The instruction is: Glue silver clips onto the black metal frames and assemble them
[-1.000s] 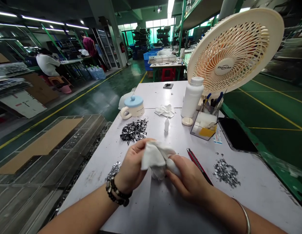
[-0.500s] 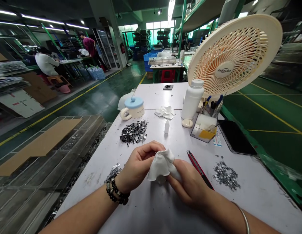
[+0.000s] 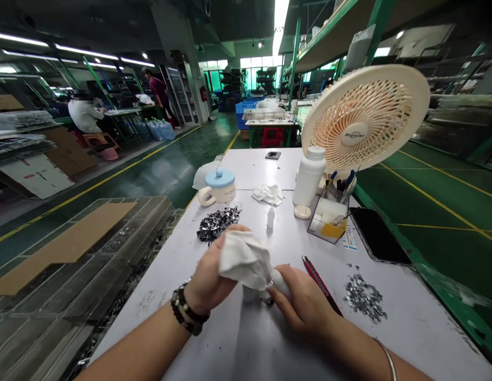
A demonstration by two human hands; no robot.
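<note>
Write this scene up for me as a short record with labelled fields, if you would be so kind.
Left hand: holds a white cloth
Right hand: grips a white rounded item, partly hidden
Table, left: lidded mug, dark metal pieces
Table, middle: small white bottle, crumpled white sheet
Table, right: large white bottle, red and black knife-like tool, small silver pieces, phone
Behind large bottle: cream fan
Background: seated person, standing person
Unclear: what the cloth covers
</note>
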